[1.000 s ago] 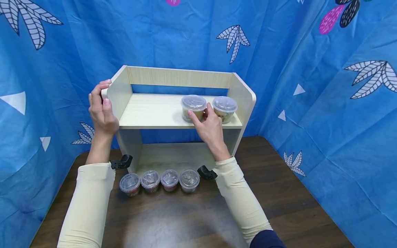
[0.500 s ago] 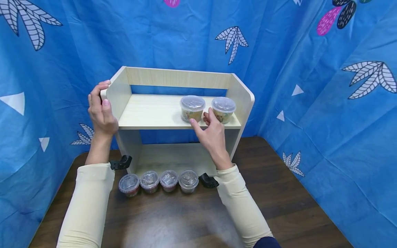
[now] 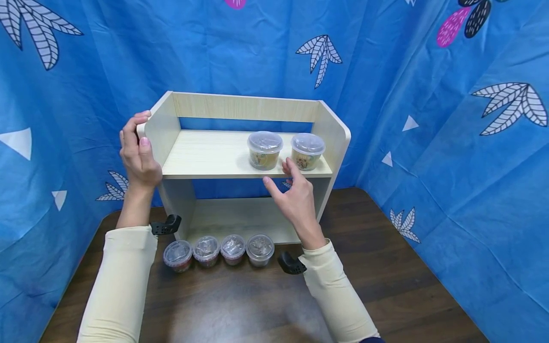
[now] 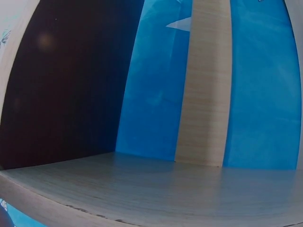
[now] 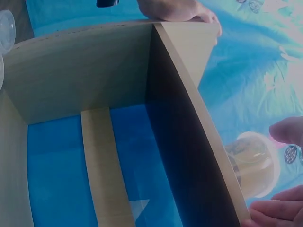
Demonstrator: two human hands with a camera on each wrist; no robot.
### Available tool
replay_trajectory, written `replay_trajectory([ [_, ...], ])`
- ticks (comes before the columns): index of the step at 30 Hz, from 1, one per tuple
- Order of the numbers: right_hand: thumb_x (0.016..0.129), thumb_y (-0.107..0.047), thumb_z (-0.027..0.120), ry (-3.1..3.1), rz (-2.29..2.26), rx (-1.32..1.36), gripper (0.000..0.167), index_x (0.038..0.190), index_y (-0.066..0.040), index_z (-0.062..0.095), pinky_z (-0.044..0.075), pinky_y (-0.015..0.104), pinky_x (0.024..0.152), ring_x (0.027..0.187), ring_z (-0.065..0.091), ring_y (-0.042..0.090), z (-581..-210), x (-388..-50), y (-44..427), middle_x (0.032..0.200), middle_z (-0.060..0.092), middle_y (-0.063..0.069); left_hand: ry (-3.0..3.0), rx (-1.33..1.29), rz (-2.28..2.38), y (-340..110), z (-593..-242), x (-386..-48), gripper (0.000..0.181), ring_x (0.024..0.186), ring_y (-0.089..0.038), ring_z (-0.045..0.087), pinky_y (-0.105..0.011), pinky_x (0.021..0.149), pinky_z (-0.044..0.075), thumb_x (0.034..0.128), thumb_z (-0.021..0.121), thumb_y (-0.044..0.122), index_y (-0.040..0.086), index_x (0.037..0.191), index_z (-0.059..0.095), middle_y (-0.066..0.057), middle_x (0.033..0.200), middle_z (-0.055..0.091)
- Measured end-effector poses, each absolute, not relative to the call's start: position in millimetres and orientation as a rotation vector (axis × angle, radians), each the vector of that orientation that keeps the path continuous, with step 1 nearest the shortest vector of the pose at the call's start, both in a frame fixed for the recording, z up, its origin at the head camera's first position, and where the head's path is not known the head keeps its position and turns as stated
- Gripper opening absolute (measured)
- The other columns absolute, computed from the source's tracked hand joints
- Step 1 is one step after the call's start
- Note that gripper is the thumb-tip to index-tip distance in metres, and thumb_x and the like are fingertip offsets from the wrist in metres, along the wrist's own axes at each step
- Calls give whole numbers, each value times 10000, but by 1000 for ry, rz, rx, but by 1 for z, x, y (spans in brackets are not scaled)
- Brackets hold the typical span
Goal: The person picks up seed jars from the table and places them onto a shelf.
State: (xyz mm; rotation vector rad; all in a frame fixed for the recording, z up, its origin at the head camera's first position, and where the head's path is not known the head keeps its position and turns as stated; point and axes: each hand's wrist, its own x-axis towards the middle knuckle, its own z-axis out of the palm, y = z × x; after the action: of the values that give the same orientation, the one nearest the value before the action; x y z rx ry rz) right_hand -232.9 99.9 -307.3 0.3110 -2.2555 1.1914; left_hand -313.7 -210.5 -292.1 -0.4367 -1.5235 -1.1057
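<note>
Gripping the shelf (image 3: 159, 133), the person's left hand (image 3: 140, 159) could, by tugging, tilt it and slide two lidded tubs (image 3: 264, 155) off the upper board (image 3: 206, 155) where they stand. The right hand (image 3: 297, 195), thumb and fingers apart, holds nothing; brushing past might topple one.

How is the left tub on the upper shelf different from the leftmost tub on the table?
The upper-shelf tub shows yellowish contents; the leftmost table tub shows reddish ones. The upper-shelf tub stands on the pale upper board, the leftmost table tub on the dark table. The upper-shelf tub looks larger in the head view than the leftmost table tub. Both are round, upright and lidded.
</note>
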Motion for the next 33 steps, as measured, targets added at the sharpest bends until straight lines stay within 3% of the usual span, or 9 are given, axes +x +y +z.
replay_trajectory([
  [6,859,-328,729,-2189,1148,372,644,1382,-5,537,520,432,888,1235,551,248,-314,-227,100,1369,581,134,-1531,-438,-1095,-211,-291,-313,572,1218,-167,518,-259,981,434,860,339,339,-37,1249,526,-37,1346,589],
  [13,857,-250,728,-2004,1170,463,541,1297,30,585,527,432,823,1147,591,246,-326,-227,104,1255,635,160,-1523,-435,-1098,-210,-291,-313,575,1221,-170,512,-265,983,431,853,339,336,-40,1242,532,-39,1339,594],
  [20,844,-221,727,-1907,1171,530,520,1277,31,589,518,444,788,1011,637,298,-338,-228,105,1153,658,171,-1519,-435,-1102,-210,-292,-313,570,1215,-170,523,-264,982,433,855,337,335,-37,1241,531,-39,1337,595],
  [27,816,-146,740,-1819,1181,616,505,1264,38,597,532,453,778,1001,637,284,-346,-228,106,1119,666,165,-1520,-436,-1103,-210,-292,-314,569,1220,-168,520,-265,990,426,856,337,338,-38,1236,530,-48,1335,595],
  [33,769,-86,756,-1764,1187,696,536,1256,61,589,534,493,733,952,640,355,-354,-229,107,1097,661,212,-1514,-438,-1107,-210,-292,-315,571,1219,-168,520,-274,998,422,855,336,339,-42,1232,531,-62,1333,595],
])
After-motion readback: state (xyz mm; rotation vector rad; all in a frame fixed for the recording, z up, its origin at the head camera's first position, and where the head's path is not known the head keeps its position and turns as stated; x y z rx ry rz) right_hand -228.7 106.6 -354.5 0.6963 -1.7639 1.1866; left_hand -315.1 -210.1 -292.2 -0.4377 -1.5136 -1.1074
